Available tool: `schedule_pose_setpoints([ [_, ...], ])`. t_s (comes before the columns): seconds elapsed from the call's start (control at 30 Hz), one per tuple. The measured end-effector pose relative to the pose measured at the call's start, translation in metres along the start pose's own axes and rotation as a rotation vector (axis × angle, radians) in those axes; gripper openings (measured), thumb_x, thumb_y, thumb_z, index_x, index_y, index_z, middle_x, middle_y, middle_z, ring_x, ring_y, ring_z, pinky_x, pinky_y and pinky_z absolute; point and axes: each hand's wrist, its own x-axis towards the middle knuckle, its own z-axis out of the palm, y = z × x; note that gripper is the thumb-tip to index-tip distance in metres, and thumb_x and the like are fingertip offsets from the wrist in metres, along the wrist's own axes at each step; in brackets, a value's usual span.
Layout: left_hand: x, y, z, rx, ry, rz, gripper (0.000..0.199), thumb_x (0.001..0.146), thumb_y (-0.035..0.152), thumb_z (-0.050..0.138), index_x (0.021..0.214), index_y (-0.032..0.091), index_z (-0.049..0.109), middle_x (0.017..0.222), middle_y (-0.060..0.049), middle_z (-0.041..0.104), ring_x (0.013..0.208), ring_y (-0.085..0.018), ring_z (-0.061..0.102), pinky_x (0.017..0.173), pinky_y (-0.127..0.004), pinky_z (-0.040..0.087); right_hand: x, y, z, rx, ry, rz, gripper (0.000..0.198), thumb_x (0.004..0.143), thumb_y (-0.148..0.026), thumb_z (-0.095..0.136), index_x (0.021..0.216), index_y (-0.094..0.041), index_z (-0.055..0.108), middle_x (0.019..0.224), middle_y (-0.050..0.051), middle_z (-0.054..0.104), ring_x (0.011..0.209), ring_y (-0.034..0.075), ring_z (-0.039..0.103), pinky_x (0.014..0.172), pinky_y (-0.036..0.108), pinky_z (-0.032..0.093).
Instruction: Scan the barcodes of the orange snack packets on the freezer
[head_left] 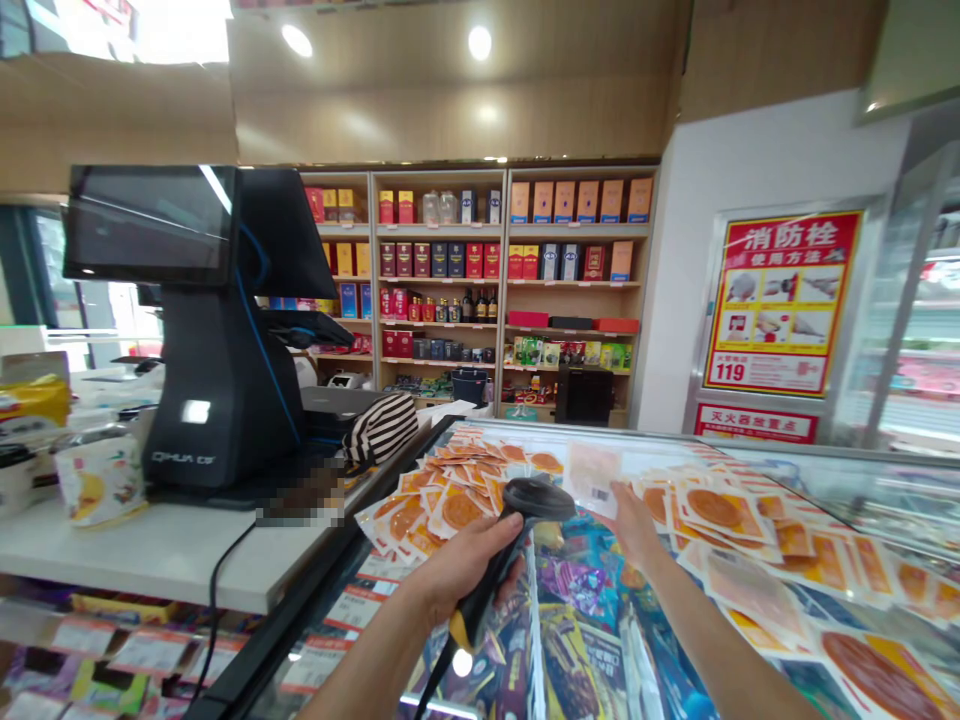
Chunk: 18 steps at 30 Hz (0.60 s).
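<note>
My left hand (469, 570) is wrapped round the handle of a black barcode scanner (536, 498), its head tilted toward the right. Between the fingers of my right hand (636, 528) is a flat, pale packet (589, 470) with a barcode on its lower part, just beyond the scanner head. Both hands are above a glass-topped freezer. Left of the scanner lies a pile of orange-and-white flat packets (442, 500). More such packets (720, 505) spread out on the right, beside my right forearm.
Bagged frozen goods (577, 620) show through the freezer glass. At left, a black cash register (217, 340) stands on a white counter (247, 575), with a paper cup (101, 480) and a striped pouch (381, 430) nearby. A cable hangs off the counter. Shelves (442, 230) of boxed goods line the back.
</note>
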Motion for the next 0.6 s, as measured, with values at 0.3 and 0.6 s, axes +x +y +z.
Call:
schedule_pose_setpoints([
  [0.3,0.013,-0.001,-0.014,0.003,0.265,0.067,0.038,0.065,0.055,0.045,0.066,0.017,0.041,0.049,0.005,0.048,0.036,-0.005,0.042,0.035,-0.017,0.029,0.022,-0.013,-0.061,-0.508,0.416,0.050,0.045,0.077,-0.033,0.019,0.089,-0.010,0.056,0.076,0.013,0.060,0.077,0.024,0.053,0.066,0.034,0.040],
  [0.6,0.026,-0.005,-0.013,0.012,0.322,0.108,0.040,0.064,0.057,0.044,0.061,0.017,0.041,0.044,0.004,0.047,0.034,-0.006,0.040,0.035,-0.018,0.029,0.016,-0.007,-0.151,-1.008,0.496,-0.056,0.042,0.079,-0.027,0.021,0.113,-0.017,0.044,0.097,0.015,0.057,0.088,0.025,0.052,0.066,0.036,0.037],
])
